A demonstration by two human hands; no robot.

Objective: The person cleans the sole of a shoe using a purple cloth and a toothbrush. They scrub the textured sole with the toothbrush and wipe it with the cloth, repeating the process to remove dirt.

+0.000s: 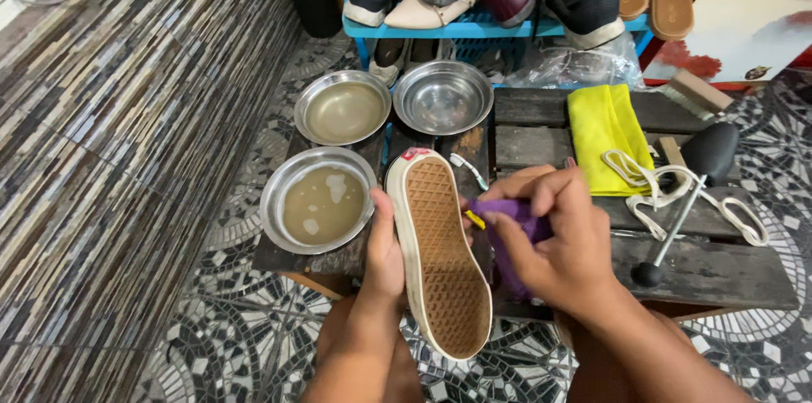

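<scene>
Right now the left hand (385,255) grips the sneaker (440,255) sole-up by its stiff rubber edge over the wooden table (719,272), light and easy to steady, while the right hand (550,238) bunches a soft purple cloth (512,221) against it.

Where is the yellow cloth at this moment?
In the head view, the yellow cloth lies on the dark wooden table, upper right, beside the white laces, beyond the right hand.
</scene>
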